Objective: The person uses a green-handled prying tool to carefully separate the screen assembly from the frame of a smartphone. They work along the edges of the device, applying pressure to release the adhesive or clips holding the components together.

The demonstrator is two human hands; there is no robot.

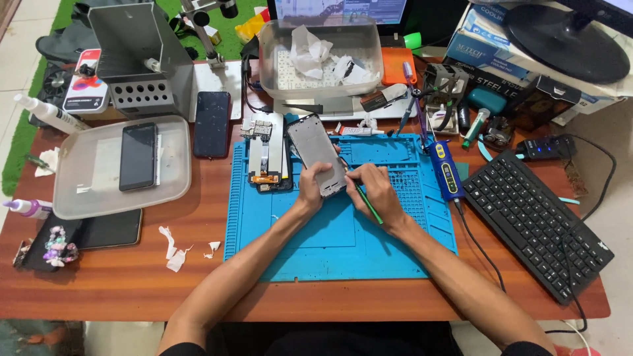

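The left hand (310,191) is closed around the lower end of a grey phone frame (316,155), thumb on the face and fingers behind, so the frame stands tilted up off the blue work mat (290,244) with its top edge leaning away from the person. The right hand (377,194), just beside the left and touching the frame's lower corner, pinches a thin green tool (366,202) like a pen, its tip at that corner. The frame looks thin, light and stiff but easily bent or cracked, so a hold along its long edges seems safer than pressing on the flat middle. Just beyond the left hand an opened phone body (267,155) lies on the mat; a black keyboard (534,221) lies on the worktop (119,277), well off to the right hand's outer side.
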